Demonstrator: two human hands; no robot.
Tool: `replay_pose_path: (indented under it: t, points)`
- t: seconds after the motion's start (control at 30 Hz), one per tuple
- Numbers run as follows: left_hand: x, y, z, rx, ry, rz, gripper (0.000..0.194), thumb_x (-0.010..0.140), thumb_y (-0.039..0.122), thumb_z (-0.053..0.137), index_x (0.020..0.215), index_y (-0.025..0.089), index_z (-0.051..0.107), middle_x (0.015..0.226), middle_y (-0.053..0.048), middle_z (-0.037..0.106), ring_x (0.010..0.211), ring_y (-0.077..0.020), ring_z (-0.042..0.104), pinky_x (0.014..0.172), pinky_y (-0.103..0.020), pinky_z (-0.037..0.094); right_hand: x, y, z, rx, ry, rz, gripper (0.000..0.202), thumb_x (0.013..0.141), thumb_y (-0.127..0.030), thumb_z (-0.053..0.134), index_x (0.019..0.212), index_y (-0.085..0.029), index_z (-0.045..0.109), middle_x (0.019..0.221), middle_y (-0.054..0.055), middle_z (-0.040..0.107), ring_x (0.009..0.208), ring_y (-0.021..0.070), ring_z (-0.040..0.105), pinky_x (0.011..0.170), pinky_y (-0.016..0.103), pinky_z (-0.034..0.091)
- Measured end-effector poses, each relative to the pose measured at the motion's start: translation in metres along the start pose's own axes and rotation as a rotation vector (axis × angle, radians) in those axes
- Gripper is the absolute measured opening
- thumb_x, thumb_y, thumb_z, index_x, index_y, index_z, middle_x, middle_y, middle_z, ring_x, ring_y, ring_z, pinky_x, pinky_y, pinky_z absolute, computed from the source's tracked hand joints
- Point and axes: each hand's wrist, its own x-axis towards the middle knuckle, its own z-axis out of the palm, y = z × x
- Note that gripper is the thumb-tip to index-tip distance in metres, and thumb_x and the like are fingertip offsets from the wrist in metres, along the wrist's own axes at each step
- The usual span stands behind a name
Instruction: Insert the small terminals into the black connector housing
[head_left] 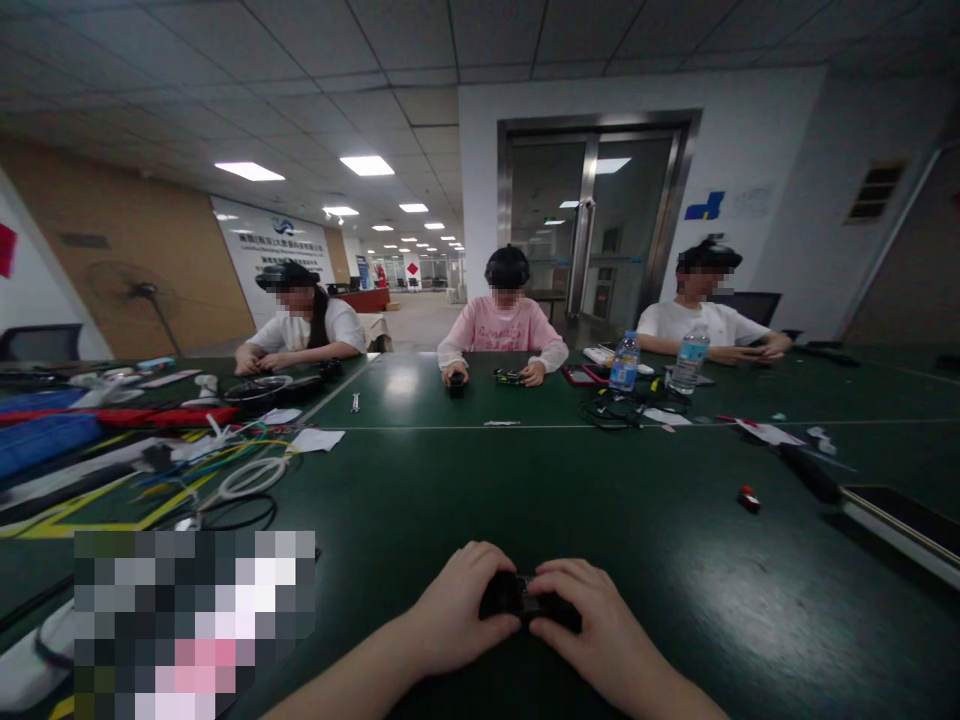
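Note:
Close in front of me, a small black object (527, 592) rests at the green tabletop between my two hands; its exact kind cannot be made out. My left hand (466, 608) is closed around its left end, with thumb below and fingers above. Around the right end, my right hand (581, 612) is closed in the same way, fingertips near the middle. The fingertips of both hands almost meet. Much of the black object is hidden under the fingers.
Cables (251, 478) and a blue tray (49, 440) crowd the left side of the green table (420, 490). Two water bottles (624, 362) stand at the far right. A small red-and-black item (748, 498) lies to the right. Three people sit across the table.

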Motion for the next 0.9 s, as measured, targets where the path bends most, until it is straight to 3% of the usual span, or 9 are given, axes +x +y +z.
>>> replay_pose_path:
  t: [0.3, 0.5, 0.9]
  points:
    - [-0.001, 0.002, -0.004, -0.018, -0.006, 0.022, 0.042, 0.071, 0.022, 0.067, 0.110, 0.021, 0.052, 0.110, -0.007, 0.055, 0.100, -0.0232, 0.049, 0.088, -0.036, 0.040, -0.001, 0.001, 0.002, 0.006, -0.007, -0.006, 0.019, 0.076, -0.025, 0.065, 0.093, -0.031, 0.066, 0.108, 0.001, 0.066, 0.107, 0.0236, 0.055, 0.092, 0.039, 0.040]
    - [-0.002, 0.001, -0.003, -0.008, 0.012, 0.051, 0.035, 0.073, 0.022, 0.064, 0.107, 0.021, 0.054, 0.109, -0.006, 0.055, 0.099, -0.0220, 0.050, 0.088, -0.035, 0.040, 0.000, 0.004, 0.002, 0.043, 0.025, -0.001, 0.018, 0.077, -0.026, 0.063, 0.094, -0.030, 0.066, 0.109, 0.001, 0.065, 0.107, 0.0239, 0.055, 0.093, 0.040, 0.040]
    - [-0.002, -0.004, 0.000, -0.110, 0.050, -0.018, 0.034, 0.073, 0.019, 0.062, 0.106, 0.022, 0.053, 0.106, -0.004, 0.056, 0.096, -0.0208, 0.051, 0.085, -0.033, 0.042, -0.001, 0.013, -0.002, 0.133, 0.245, 0.091, 0.021, 0.082, -0.031, 0.054, 0.100, -0.024, 0.060, 0.103, 0.006, 0.064, 0.102, 0.0240, 0.058, 0.092, 0.041, 0.045]
